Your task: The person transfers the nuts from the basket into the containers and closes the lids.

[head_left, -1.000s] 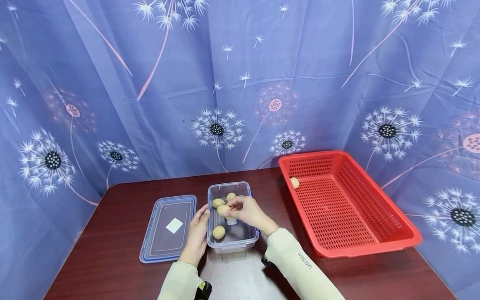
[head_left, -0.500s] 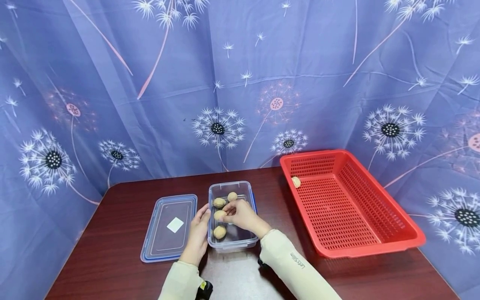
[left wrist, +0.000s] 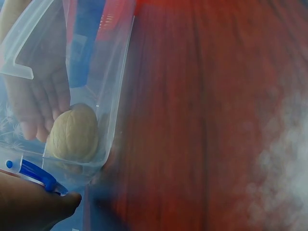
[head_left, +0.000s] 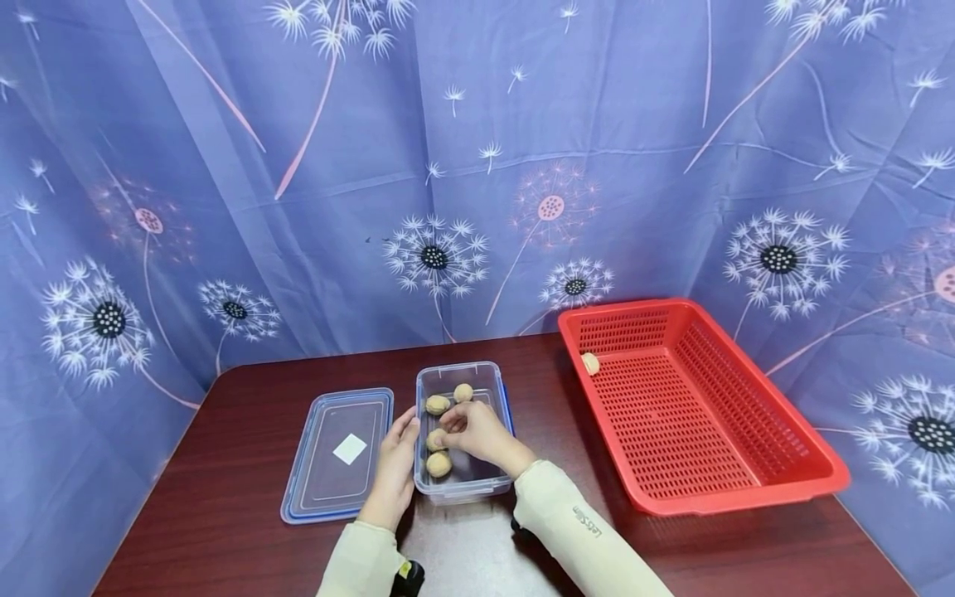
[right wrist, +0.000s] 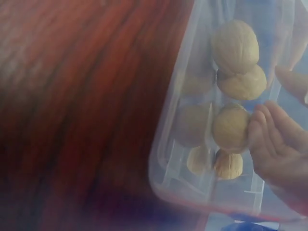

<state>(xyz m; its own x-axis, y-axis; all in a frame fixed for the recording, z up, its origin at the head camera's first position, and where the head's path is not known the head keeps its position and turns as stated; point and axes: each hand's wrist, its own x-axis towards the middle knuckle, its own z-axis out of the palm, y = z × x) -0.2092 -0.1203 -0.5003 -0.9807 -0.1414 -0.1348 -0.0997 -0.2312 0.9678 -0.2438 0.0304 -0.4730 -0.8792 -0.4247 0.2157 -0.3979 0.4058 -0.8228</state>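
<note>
Since the box (head_left: pixel 464 490) could slide, the left hand (head_left: pixel 393 468) lies loose along its left wall, probably bracing. Right hand (head_left: pixel 481 431): thumb and fingers parted at a walnut (right wrist: pixel 244 85) in the box, inward of the back edge of the table (head_left: pixel 231 448).
</note>
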